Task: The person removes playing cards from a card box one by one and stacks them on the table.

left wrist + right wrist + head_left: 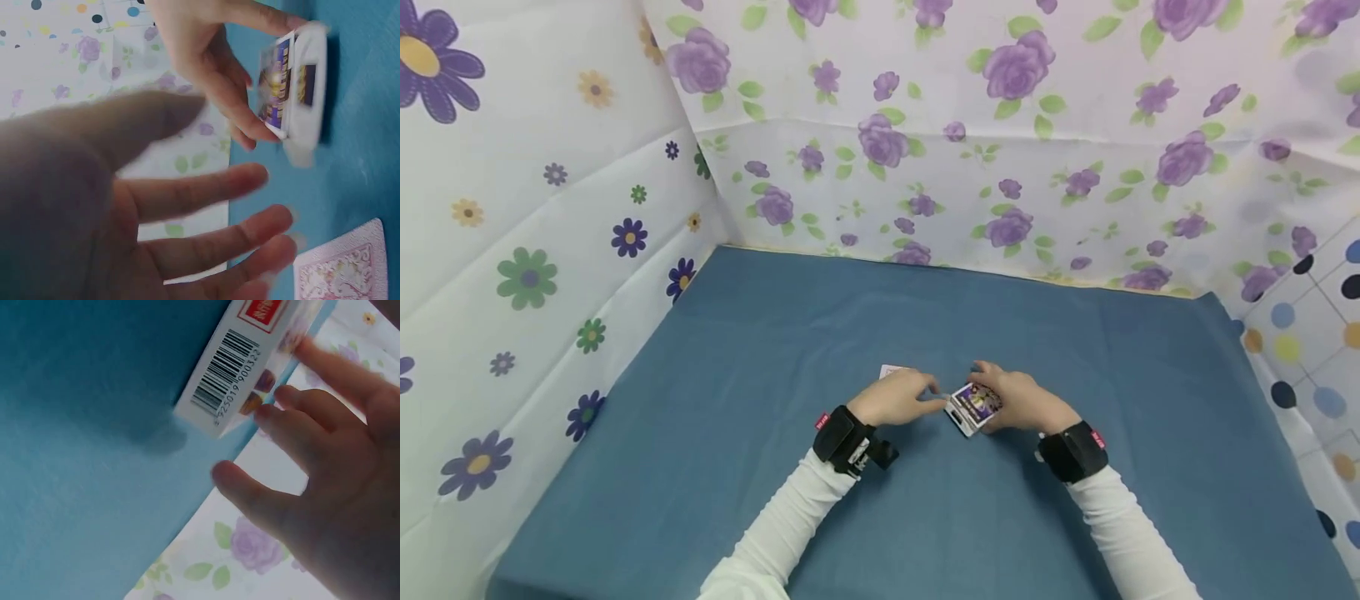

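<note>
My right hand (1021,400) grips a small card box (976,403) over the cloth. One face has a purple and gold picture; a barcode runs along its white side (228,375) in the right wrist view. The end facing my left hand is white with a dark patch, and a small white flap (299,154) sticks out there in the left wrist view. My left hand (897,398) is spread beside that end, fingers extended and nothing held. Just past it lies a playing card (345,269) with a pink patterned back, mostly hidden by that hand in the head view.
A blue cloth (760,333) covers the table. Floral sheeting (880,100) stands along the back edge, with more patterned sheets at the left (512,350) and right (1300,358). Both wrists wear black camera straps.
</note>
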`<move>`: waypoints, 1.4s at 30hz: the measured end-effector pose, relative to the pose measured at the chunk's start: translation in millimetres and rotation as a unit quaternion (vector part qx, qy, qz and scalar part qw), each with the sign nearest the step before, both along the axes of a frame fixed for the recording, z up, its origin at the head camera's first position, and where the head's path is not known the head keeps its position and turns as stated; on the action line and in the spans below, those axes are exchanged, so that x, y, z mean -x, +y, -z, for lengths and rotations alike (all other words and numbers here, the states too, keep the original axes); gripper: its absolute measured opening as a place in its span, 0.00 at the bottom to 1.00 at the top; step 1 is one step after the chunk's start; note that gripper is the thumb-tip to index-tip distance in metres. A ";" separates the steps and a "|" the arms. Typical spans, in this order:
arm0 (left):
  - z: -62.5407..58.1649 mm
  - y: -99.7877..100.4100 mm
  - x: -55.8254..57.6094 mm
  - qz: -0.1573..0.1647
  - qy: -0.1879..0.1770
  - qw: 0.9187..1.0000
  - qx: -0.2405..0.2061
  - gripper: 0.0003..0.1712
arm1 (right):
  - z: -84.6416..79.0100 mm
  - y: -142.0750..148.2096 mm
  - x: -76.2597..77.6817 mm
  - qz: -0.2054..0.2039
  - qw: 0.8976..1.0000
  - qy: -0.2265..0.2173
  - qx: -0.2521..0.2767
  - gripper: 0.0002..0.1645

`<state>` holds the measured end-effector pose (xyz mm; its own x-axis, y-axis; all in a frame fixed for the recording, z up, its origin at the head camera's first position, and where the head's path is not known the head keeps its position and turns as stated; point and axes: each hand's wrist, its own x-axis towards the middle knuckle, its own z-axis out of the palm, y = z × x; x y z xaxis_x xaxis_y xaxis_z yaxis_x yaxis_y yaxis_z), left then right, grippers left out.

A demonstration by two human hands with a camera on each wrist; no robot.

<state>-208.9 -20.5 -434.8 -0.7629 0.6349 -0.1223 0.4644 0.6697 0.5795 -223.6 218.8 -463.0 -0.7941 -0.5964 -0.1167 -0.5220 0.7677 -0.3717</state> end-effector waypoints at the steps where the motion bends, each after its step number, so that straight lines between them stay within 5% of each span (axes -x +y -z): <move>1: 1.0 0.4 0.5 -0.011 0.001 1.000 -0.007 0.16 | 0.9 -0.7 0.1 0.007 1.000 0.018 0.003 0.44; 6: 8.3 5.8 3.5 -0.034 0.000 0.999 -0.029 0.11 | 3.8 -2.4 -0.3 0.048 0.997 0.065 0.007 0.42; 13: 19.8 20.9 10.6 -0.055 -0.001 0.996 -0.070 0.13 | -0.8 -0.4 -0.7 0.060 0.997 0.043 0.001 0.39; 21: 15.8 29.9 12.0 -0.108 0.021 0.991 -0.077 0.16 | -11.6 -2.5 -1.9 0.078 0.996 0.012 0.041 0.38; 26: 18.0 26.6 15.5 -0.131 -0.058 0.980 -0.141 0.25 | -22.4 -0.4 -5.8 0.076 0.995 0.017 0.061 0.37; 33: 17.8 15.5 25.5 -0.119 -0.199 0.949 -0.213 0.13 | -45.0 1.4 -9.3 0.066 0.994 0.002 0.091 0.36; 42: -8.0 7.0 20.4 -0.142 -0.200 0.936 -0.253 0.10 | -65.1 -5.7 -14.7 0.042 0.991 0.028 0.126 0.35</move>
<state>-229.2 -13.5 -426.8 -0.8672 0.4675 -0.1716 -0.0116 0.3254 0.9455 -208.9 213.0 -397.9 -0.8432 -0.5326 0.0726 -0.4852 0.6961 -0.5291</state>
